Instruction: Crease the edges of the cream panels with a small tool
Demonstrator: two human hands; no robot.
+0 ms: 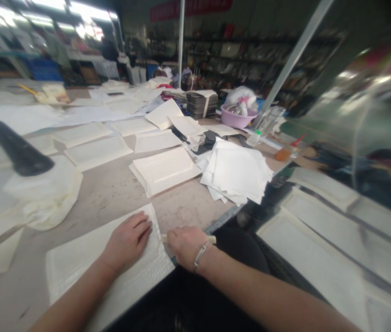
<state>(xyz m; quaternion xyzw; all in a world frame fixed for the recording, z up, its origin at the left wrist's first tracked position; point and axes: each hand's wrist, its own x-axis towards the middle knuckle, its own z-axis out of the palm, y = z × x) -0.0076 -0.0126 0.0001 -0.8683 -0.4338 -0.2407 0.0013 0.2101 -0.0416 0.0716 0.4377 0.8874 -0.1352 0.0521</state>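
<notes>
A cream rectangular sheet [87, 249] with a bumpy, glossy right edge lies at the table's front. My left hand [128, 237] rests flat on it, close to that edge, holding nothing. Just to the right, my right hand [188, 244], with a bracelet at the wrist, is closed around a pale stick-like tool [212, 240]. One end of the tool sticks out behind the hand, and a short piece shows beside the sheet's edge. Beyond the hands lie a stack of cream panels [167, 168] and a loose pile of white sheets [237, 170].
At left, a dark-handled brush-like tool [20, 152] stands on a crumpled pale bag [46, 198]. More panels [320, 249] lie at right, past the table edge. Farther back are a purple basin [238, 117], a green-capped bottle [254, 138] and a metal pole [292, 60].
</notes>
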